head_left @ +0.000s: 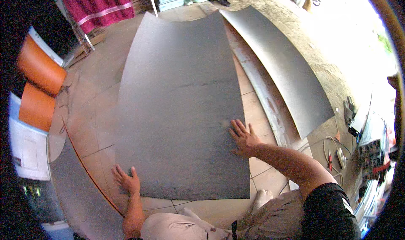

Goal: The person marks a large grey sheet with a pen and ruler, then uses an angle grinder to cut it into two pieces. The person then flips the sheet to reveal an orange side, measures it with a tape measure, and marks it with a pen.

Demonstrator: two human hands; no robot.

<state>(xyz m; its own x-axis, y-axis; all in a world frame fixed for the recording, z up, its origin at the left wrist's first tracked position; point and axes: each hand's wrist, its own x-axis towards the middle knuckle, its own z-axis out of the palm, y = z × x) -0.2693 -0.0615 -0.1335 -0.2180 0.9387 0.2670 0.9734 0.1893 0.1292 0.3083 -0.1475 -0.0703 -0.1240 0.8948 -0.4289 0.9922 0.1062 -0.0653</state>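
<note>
A large dark grey sheet (181, 100) lies in front of me, its near edge close to my knees. My left hand (126, 180) is at its near left corner, fingers spread and nothing held. My right hand (244, 138) rests open over the sheet's right edge, palm down with the fingers apart. Right of it, a second grey sheet (282, 62) lies with a curved, shinier surface. Between the two sheets runs a long, worn pale strip (257, 88). How the sheets are supported underneath is hidden.
Another grey panel with an orange edge (84, 189) lies at the left on the tiled floor (99, 113). Orange panels (40, 75) stand beyond it. At the right are a power strip (341, 157), red-handled pliers (330, 159) and cables. A maroon cloth (101, 5) hangs at the back.
</note>
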